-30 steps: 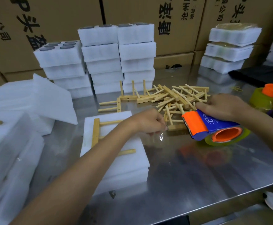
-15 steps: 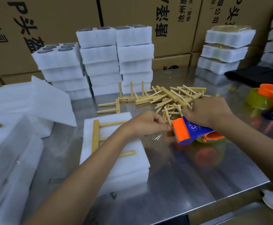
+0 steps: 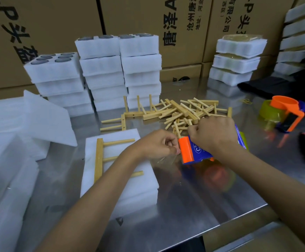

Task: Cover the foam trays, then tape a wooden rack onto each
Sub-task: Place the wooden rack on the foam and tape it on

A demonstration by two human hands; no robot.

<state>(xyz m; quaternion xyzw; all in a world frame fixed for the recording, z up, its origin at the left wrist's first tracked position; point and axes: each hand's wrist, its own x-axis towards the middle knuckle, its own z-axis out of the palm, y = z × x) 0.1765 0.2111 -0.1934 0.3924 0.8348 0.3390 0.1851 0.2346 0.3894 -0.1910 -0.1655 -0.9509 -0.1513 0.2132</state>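
Note:
A covered white foam tray (image 3: 129, 190) lies on the steel table in front of me, with a wooden rack (image 3: 100, 159) lying on its cover. My left hand (image 3: 157, 144) hovers over the tray's right edge and pinches the free end of clear tape. Right beside it, my right hand (image 3: 213, 135) grips a blue and orange tape dispenser (image 3: 193, 151), its orange mouth almost touching my left fingers. A loose pile of wooden racks (image 3: 180, 113) lies just behind both hands.
Stacks of foam trays (image 3: 111, 70) stand at the back, and taped trays (image 3: 237, 59) at the back right. Loose foam sheets (image 3: 30, 120) lie left. A second tape dispenser (image 3: 282, 113) sits at the right. Cardboard boxes wall the back. The table's front edge (image 3: 220, 224) runs near me.
My right hand has brought the dispenser leftward until it meets my left hand. My left hand has stayed over the tray's right edge, now pinching the tape end at the dispenser's mouth.

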